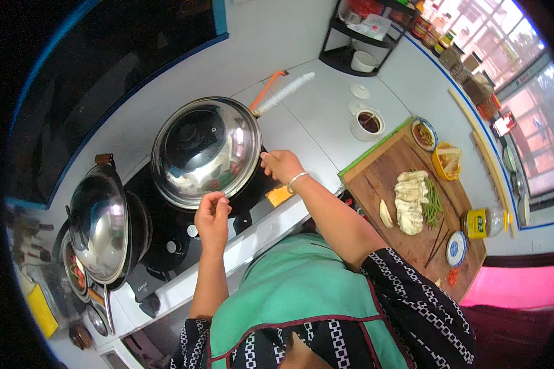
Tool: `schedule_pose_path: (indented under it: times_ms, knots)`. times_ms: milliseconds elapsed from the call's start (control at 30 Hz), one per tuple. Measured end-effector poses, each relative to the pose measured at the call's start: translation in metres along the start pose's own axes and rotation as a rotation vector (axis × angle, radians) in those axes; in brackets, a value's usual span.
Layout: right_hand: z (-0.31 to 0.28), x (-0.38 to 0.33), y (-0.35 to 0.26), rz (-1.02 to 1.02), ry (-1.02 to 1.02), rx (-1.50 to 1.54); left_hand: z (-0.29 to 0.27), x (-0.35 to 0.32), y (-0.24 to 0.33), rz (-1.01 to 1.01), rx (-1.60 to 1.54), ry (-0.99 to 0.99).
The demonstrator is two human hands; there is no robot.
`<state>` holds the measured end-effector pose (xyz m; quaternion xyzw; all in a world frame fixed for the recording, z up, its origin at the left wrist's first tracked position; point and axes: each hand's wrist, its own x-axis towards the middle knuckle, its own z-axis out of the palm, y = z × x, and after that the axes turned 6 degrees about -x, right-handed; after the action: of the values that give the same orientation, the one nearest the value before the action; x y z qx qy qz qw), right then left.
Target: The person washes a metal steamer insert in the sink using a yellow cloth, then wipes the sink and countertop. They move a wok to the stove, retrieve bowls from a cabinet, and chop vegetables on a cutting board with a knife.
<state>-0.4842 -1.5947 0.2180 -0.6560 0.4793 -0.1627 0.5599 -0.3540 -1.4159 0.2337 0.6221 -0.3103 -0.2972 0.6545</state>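
Observation:
A round steel lid (228, 141) with a dark glass centre covers a pan on the black hob (157, 215) in front of me. My left hand (212, 218) is at the near edge of the lid, its fingers curled in. Beside the lid's right edge is my right hand (282, 167), with a bracelet at the wrist and its fingers bent together. Whether either hand grips the rim or something small cannot be made out. Farther left, a second steel lid (101, 227) leans over a dark wok on the hob.
On the right, a wooden cutting board (375, 169) bears sliced pale vegetable (410, 203), green beans (434, 203), small dishes, chopsticks and an oil bottle (486, 222). A white cup of dark liquid (368, 124) stands behind it. A black corner rack (351, 58) and windowsill jars are farther back.

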Motion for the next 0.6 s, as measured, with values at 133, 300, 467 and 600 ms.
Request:
schedule_pose_path:
  times_ms: [133,300,467,600]
  knots:
    - [-0.002,-0.029,0.053,0.006,-0.017,0.146,-0.003,-0.016,-0.016,0.006,0.138,-0.101]
    - [0.034,-0.107,0.059,0.07,-0.295,0.064,0.01,-0.067,-0.014,0.171,0.242,-0.082]
    - [0.113,-0.15,0.053,0.192,-0.656,0.205,-0.039,-0.159,-0.023,-0.026,0.211,0.169]
    - [0.173,-0.199,0.044,0.1,-0.843,0.094,-0.087,-0.223,-0.008,-0.075,0.239,0.342]
